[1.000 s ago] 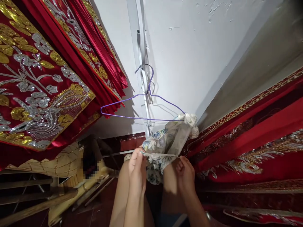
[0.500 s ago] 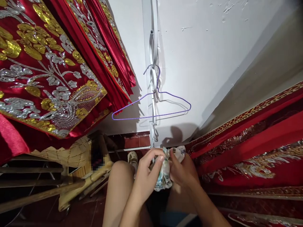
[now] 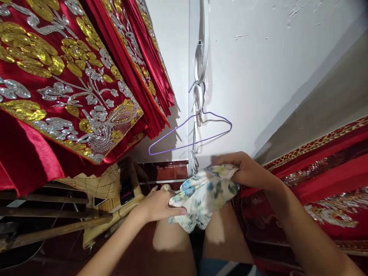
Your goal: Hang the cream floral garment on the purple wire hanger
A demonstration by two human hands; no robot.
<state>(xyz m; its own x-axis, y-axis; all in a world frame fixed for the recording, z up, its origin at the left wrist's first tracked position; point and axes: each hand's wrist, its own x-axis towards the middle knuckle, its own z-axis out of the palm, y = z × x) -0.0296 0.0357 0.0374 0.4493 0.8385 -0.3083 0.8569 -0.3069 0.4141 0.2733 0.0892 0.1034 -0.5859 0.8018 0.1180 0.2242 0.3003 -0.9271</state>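
Observation:
A white cloth with a blue, green and yellow floral print (image 3: 205, 195) is spread between my hands above my knees; its exact kind I cannot make out. My left hand (image 3: 162, 207) pinches its left edge, thumb on top. At the upper right corner, my right hand (image 3: 244, 170) grips the same cloth, its fingertips partly hidden. The lower edge looks gathered and ruffled. Beyond my hands, a purple wire hanger (image 3: 189, 149) hangs with nothing on it from a white metal stand (image 3: 197, 97) against the wall.
Red drapes with gold and silver sequins (image 3: 94, 88) hang at the left. More red embroidered fabric (image 3: 330, 184) covers the right side. A bamboo chair (image 3: 106, 226) stands at lower left, with a dark phone-like object on it. A white wall (image 3: 244, 76) is ahead.
My hands have moved apart, left hand leftward and right hand up and to the right. The bunched cloth is now stretched open between them. The view has shifted slightly.

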